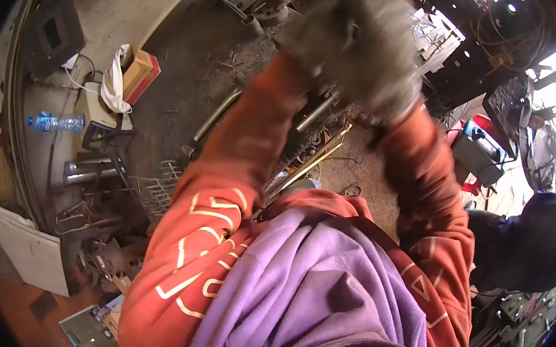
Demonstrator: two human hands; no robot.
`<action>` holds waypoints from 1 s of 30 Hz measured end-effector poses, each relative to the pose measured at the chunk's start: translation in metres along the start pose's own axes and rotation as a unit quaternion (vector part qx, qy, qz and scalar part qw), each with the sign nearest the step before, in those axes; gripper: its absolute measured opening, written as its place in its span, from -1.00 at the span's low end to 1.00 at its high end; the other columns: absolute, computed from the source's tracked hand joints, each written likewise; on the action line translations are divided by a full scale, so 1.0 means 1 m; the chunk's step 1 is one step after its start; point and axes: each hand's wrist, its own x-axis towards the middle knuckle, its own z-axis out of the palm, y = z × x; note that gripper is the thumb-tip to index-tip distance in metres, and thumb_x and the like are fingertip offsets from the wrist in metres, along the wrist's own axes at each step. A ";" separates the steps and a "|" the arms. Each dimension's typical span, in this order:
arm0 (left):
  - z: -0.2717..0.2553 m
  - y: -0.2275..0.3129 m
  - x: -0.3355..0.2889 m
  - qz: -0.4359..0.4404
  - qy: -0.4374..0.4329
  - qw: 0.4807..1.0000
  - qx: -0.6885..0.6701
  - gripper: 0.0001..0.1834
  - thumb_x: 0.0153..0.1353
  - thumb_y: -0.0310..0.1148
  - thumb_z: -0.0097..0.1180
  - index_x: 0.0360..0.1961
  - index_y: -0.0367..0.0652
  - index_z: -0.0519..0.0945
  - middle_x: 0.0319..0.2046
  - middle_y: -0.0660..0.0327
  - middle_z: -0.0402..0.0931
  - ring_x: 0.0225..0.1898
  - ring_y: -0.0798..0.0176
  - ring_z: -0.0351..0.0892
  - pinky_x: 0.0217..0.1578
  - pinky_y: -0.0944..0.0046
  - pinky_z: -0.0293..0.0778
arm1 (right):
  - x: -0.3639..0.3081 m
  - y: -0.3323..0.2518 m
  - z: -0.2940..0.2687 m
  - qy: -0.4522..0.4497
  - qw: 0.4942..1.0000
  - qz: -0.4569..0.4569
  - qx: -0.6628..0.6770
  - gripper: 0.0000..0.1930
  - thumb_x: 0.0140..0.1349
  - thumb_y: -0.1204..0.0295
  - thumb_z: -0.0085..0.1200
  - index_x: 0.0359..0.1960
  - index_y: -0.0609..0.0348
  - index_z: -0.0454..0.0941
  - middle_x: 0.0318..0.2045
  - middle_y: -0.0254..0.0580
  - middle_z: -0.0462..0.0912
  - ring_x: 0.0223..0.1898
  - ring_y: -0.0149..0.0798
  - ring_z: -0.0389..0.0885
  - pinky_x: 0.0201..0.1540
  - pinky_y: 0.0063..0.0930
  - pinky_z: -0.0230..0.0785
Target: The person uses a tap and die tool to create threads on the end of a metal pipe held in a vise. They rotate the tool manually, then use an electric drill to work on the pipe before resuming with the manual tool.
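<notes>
My arms in orange sleeves reach forward over a dark, dirty work surface point(182, 57). Both hands wear grey-brown work gloves and come close together at the top of the view. My left hand point(310, 37) and my right hand point(387, 67) are smeared by motion, so their fingers and anything between them cannot be made out. Just left of the gloves, a round metal part point(274, 2) sits on the surface. A bent metal tube point(219, 114) lies by my left forearm. Between my forearms are a short metal tube point(317, 112) and a long brass-coloured bar point(320, 156).
On the left are a clear plastic bottle point(56, 123), a red-and-tan box point(141, 79) with a white cloth point(114, 84), and a wire rack point(156, 185). A grey-and-red machine point(479, 153) stands right. Someone in dark clothing point(526, 241) is close by my right arm.
</notes>
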 end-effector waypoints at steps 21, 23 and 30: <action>0.064 -0.057 0.080 0.450 -0.256 0.744 0.423 -0.51 0.29 -0.44 0.13 0.27 -0.17 0.54 -0.04 0.08 0.64 0.05 0.23 0.64 0.10 0.25 0.58 | -0.023 -0.062 0.028 -0.032 0.999 0.013 0.010 -0.29 -0.18 0.18 0.50 0.10 0.16 0.62 0.08 -0.07 0.64 0.17 0.09 0.56 0.24 0.07 0.32; 0.047 -0.052 0.072 0.378 -0.269 0.808 0.363 -0.52 0.32 -0.35 0.14 0.26 -0.19 0.55 -0.05 0.10 0.65 0.04 0.22 0.64 0.13 0.24 0.57 | -0.021 -0.050 0.018 -0.009 0.999 -0.006 0.038 -0.35 -0.08 0.28 0.44 0.13 0.19 0.60 0.08 -0.02 0.63 0.15 0.10 0.58 0.20 0.03 0.37; 0.016 0.031 -0.085 0.009 0.027 0.999 -0.014 -0.50 0.47 0.02 0.15 0.10 -0.22 0.66 -0.14 0.18 0.72 -0.09 0.25 0.69 0.06 0.27 0.59 | -0.015 0.058 -0.063 0.002 0.939 0.341 0.044 -0.61 0.53 0.25 0.06 0.16 0.31 0.61 -0.06 -0.01 0.73 0.06 -0.13 0.67 0.17 -0.32 0.47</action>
